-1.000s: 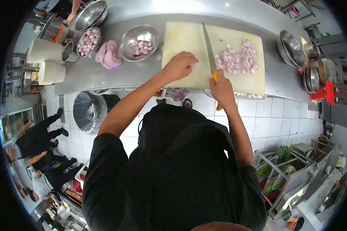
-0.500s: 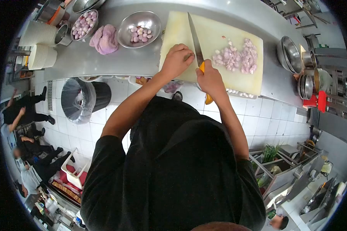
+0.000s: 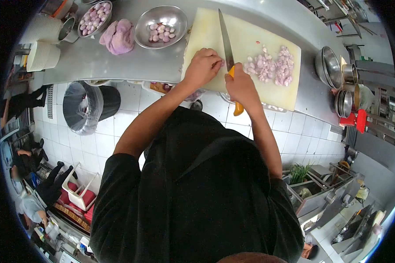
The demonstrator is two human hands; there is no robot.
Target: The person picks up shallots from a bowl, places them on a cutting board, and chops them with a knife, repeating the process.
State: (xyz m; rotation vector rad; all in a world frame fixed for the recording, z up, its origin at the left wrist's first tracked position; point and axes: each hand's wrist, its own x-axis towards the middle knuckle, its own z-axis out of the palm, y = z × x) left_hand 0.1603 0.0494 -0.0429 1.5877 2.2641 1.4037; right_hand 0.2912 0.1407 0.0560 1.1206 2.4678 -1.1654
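Observation:
My right hand (image 3: 242, 85) is wrapped around the yellow handle of a long kitchen knife (image 3: 225, 37), whose blade points away from me over the pale cutting board (image 3: 202, 33). Just left of the blade, my left hand (image 3: 202, 69) has its fingers pinched on a small purplish shallot (image 3: 222, 62), mostly covered by the fingertips. Two heaps of chopped shallots, a left one (image 3: 264, 65) and a right one (image 3: 285, 70), lie on the board's right part. Left of the board, a steel bowl (image 3: 141, 28) holds several whole peeled shallots (image 3: 161, 32).
On the steel counter (image 3: 87, 65) are a crumpled pink cloth (image 3: 118, 37), a fuller bowl of shallots (image 3: 94, 18) and stacked white containers (image 3: 43, 57). Metal bowls (image 3: 331, 63) stand at right. A lined bin (image 3: 81, 109) is below the counter. Other people are at far left.
The view has shifted slightly. The knife stays in my right hand and my left fingers stay beside the blade, with the shallot now a little more visible. People at far left have moved.

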